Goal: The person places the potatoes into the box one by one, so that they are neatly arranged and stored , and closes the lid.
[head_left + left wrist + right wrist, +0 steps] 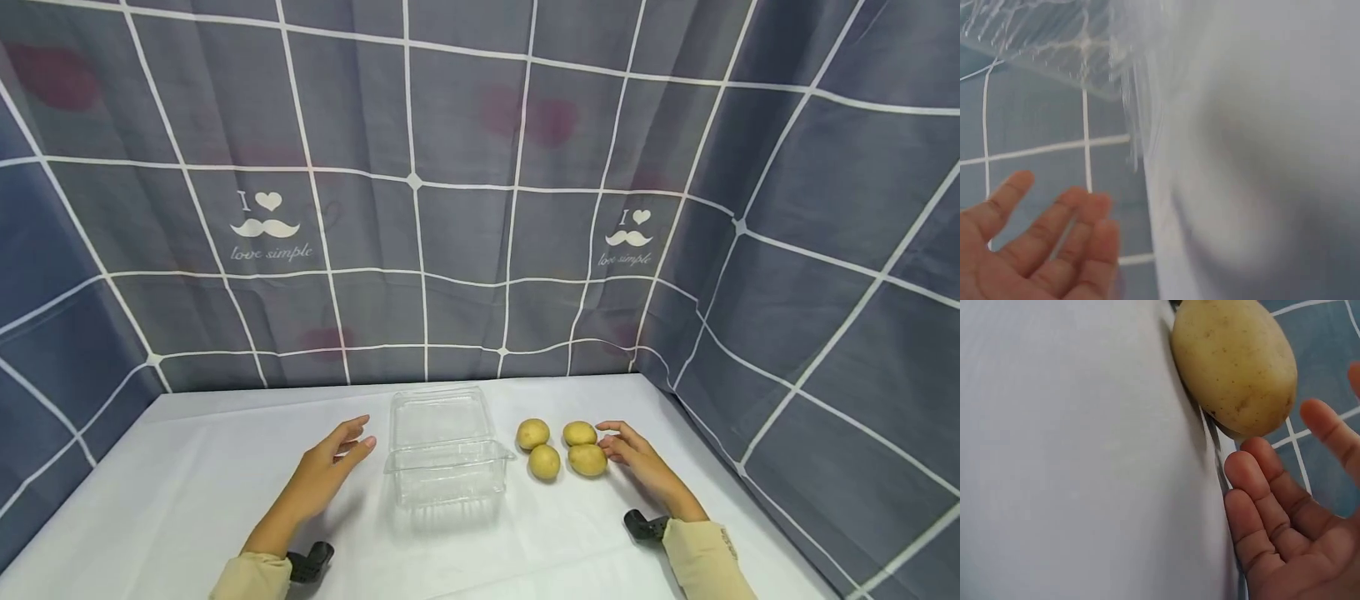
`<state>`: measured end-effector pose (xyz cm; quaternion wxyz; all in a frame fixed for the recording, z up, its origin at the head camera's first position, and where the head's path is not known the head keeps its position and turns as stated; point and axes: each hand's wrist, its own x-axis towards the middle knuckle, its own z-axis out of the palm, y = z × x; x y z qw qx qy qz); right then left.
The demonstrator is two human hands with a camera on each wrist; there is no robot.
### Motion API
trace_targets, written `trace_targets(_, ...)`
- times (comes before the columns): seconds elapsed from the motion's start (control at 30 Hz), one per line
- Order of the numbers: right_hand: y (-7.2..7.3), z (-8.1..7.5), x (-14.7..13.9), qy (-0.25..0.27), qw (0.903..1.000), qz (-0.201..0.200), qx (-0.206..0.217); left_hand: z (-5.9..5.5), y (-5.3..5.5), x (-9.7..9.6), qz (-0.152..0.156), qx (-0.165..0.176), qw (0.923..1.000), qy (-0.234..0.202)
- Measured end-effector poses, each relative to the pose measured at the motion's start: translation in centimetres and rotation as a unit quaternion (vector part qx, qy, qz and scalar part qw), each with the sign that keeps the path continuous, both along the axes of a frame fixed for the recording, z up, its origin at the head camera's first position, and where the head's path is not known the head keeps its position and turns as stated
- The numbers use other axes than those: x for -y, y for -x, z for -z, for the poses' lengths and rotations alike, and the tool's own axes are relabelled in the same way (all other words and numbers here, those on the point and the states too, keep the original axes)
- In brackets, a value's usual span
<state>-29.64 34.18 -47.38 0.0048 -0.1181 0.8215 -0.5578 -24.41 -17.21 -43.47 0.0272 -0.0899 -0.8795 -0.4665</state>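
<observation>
Several yellow potatoes [587, 460] lie grouped on the white table, right of a clear plastic clamshell box [450, 475] whose lid is folded back. My right hand [637, 462] is at the right side of the group, fingers spread loosely beside the two right-hand potatoes. In the right wrist view its fingertips are right at the end of one potato [1235, 365]. My left hand [326, 471] hovers left of the clear box, fingers relaxed with nothing in them. The left wrist view shows that hand [1054, 250] below part of the box [1054, 44].
A white cloth [187, 500] covers the table. Behind and to the right hangs a grey-blue curtain [465, 225] with white grid lines, close along the table's edges. Each wrist wears a black camera mount [311, 562].
</observation>
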Motion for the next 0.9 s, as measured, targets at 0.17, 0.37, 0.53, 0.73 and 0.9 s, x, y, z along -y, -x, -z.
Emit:
trace_targets(0.17,0.1,1.0,-0.7,0.032,0.9988,-0.036,-0.004,0.9,0.9,0.0,0.068,0.106,0.9838,-0.128)
trace_targets(0.37,0.1,1.3,-1.4,0.027,0.9947,-0.096,-0.023,2.1,1.6,-0.4,0.106,0.167,0.9521,-0.233)
trace_targets(0.53,0.4,1.6,-1.4,0.011,0.9926,-0.116,-0.033,2.6,1.7,-0.7,0.122,0.17,0.9463,-0.247)
trace_targets(0.73,0.3,1.5,-1.4,-0.018,0.9919,-0.118,-0.043,2.8,1.4,-0.7,0.173,0.168,0.9409,-0.237)
trace_targets(0.9,0.1,1.4,-1.3,-0.039,0.9918,-0.108,-0.055,3.4,1.5,-0.9,0.201,0.156,0.9411,-0.223)
